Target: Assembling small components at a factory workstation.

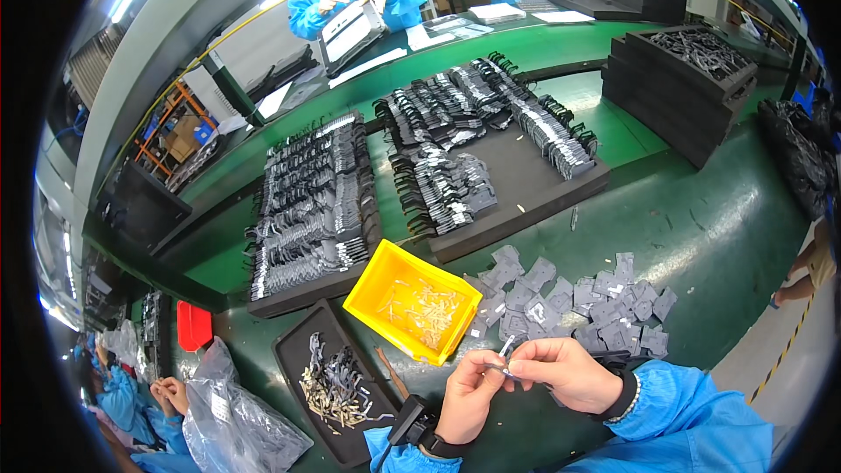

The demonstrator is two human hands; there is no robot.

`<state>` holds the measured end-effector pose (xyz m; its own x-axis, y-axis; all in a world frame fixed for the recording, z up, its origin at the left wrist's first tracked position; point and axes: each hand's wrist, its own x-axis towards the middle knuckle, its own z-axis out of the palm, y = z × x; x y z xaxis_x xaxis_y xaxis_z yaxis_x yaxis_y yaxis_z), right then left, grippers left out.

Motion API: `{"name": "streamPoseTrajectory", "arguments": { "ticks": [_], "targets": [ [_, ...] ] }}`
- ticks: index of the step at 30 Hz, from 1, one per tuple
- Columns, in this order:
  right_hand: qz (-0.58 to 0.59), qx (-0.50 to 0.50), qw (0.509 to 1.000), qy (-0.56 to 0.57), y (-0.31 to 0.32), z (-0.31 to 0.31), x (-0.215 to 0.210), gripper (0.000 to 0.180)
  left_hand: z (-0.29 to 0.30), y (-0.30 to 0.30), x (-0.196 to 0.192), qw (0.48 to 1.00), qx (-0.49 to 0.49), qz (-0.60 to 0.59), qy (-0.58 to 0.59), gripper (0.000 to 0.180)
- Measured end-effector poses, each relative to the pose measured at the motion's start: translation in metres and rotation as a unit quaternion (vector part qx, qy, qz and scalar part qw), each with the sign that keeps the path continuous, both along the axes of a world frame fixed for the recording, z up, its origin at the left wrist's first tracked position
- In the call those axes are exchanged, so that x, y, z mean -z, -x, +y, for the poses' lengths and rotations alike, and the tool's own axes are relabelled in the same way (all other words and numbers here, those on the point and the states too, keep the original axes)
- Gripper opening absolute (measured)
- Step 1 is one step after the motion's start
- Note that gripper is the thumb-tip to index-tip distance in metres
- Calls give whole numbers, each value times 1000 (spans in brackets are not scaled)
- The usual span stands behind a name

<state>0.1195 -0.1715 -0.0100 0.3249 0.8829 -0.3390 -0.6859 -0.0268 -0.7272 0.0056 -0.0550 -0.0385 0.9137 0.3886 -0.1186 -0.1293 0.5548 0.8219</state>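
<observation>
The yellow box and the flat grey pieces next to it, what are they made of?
The open yellow rectangular bin looks like moulded plastic: even bright colour, smooth slightly glossy walls, a thick rim. The pile of flat grey notched pieces looks matte and dull; probably plastic or fibre sheet, though that is hard to tell. The small pale pins in the bin glint, so they are likely metal.

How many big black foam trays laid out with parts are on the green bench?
2: one black foam tray left of centre, packed with parts; another black foam tray to its right, half bare. The stacked trays far right may hide more.
</observation>
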Motion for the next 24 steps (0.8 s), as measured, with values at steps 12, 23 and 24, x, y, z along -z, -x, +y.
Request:
{"name": "streamPoseTrajectory", "arguments": {
  "ticks": [12, 23, 24],
  "targets": [
    [2, 3, 1000, -3, 1, 1, 2, 11, 0, 0, 0, 1000, -1, -4, 0, 9],
    [-3, 11, 1000, 3, 2, 0, 1, 12, -1, -1, 1, 1000, -7, 2, -1, 9],
    [-9, 11, 1000, 4, 2, 0, 0, 12, -1, -1, 2, 1000, -7, 0, -4, 9]
  ]
}}
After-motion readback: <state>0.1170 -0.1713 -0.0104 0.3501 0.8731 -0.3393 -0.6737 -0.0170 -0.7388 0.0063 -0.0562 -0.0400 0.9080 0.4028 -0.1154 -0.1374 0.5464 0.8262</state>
